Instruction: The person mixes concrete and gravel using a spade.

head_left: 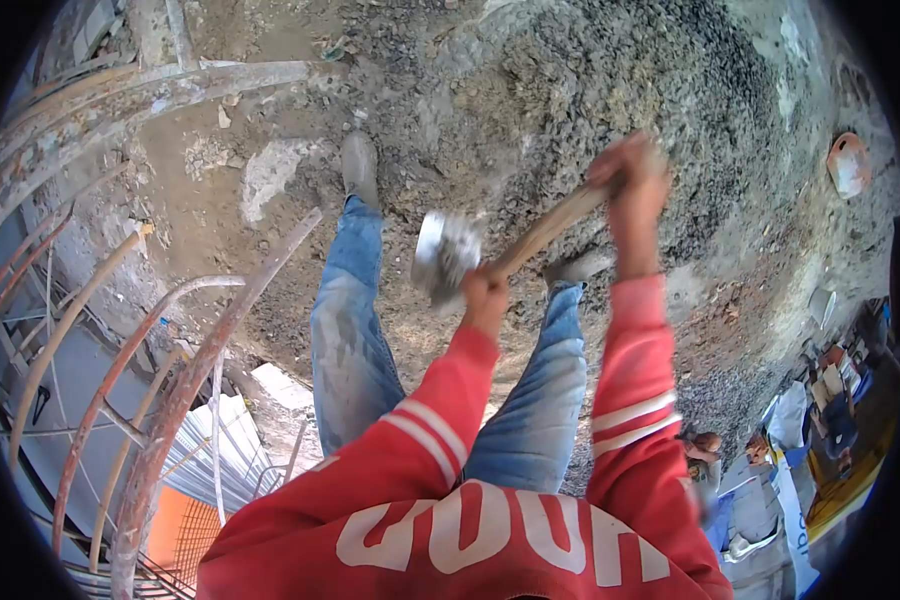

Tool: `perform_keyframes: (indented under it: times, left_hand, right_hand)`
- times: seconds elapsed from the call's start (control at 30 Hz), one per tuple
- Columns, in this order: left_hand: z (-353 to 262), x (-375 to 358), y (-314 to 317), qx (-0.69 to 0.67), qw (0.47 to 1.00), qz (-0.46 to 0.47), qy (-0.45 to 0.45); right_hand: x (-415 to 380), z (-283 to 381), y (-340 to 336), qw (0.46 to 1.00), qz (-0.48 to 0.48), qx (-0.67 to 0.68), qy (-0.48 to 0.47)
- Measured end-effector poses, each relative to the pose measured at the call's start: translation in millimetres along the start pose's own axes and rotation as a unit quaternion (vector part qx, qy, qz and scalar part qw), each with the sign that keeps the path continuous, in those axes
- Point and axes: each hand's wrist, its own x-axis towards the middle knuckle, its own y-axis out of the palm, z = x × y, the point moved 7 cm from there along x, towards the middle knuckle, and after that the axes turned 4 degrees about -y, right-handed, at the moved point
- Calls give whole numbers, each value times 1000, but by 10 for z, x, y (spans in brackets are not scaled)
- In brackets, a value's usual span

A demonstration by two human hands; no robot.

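A shovel with a wooden handle slants across in front of my legs. Its metal blade is at the left end, blurred, with grey gravelly material on it. My left hand is closed round the handle close to the blade. Farther up, my right hand grips the other end of the handle, its fingers partly smeared by motion. Beneath the shovel and beyond it spreads a heap of dark grey gravelly mix.
Curved, rusty metal pipes rise at the left. Pale broken patches mark the dirt ground. An orange-and-white container and a pale bucket stand at the right. Sacks and rubble lie at the lower right.
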Motion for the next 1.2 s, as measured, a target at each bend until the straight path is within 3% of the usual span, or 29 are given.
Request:
perform_keyframes:
  times: [0.03,0.07,0.1,0.13,0.23,0.33,0.4,0.5,0.57,0.63,0.73,0.8,0.87,0.93,0.97,1.07,1.13,1.2]
  left_hand:
    - [-299,83,-540,-19,1000,0,-5]
    - [-600,28,-1023,-11,995,-101,17]
    - [-928,113,-1615,-18,994,-109,-21]
    - [-1222,0,-2030,19,984,-177,0]
    - [-1663,64,-2083,125,963,-239,2]
    - [-1708,604,-1147,211,958,-195,-14]
    - [-1513,905,-154,220,962,-161,-30]
    - [-1014,996,1390,163,982,-91,-35]
    - [-552,853,2207,154,988,-6,-16]
    - [-70,770,2960,185,971,131,83]
    - [705,139,3571,225,961,143,79]
    - [1089,0,3700,139,978,149,53]
    - [1104,-230,3341,139,980,80,121]
    - [914,-179,2638,170,975,94,109]
    - [732,-271,2187,210,967,38,141]
    - [-83,29,323,153,975,-14,159]
    - [-663,129,-1081,111,976,-150,109]
    - [-1054,31,-2148,84,936,-334,69]
  right_hand:
    - [-352,-312,152,999,-1,-7,45]
    - [-769,-689,236,987,-90,27,129]
    - [-1093,-1064,335,986,-46,40,152]
    - [-1449,-1319,406,987,-28,16,157]
    - [-1845,-1711,668,989,-14,-12,147]
    - [-1406,-1301,838,999,-14,-35,35]
    - [-849,-897,761,996,-83,22,0]
    - [-309,-145,595,984,-92,75,-136]
    - [-100,414,408,964,-91,96,-230]
    - [133,947,110,945,-83,95,-303]
    - [478,1499,-458,938,-159,124,-281]
    - [852,1611,-870,939,-87,243,-226]
    - [946,1607,-985,936,-69,278,-206]
    - [902,1274,-968,977,-70,139,-144]
    - [781,985,-898,985,-57,126,-108]
    - [34,-343,-783,989,-50,141,18]
    - [-759,-1086,-648,979,-114,117,120]
    - [-1458,-1637,-429,982,-70,74,156]
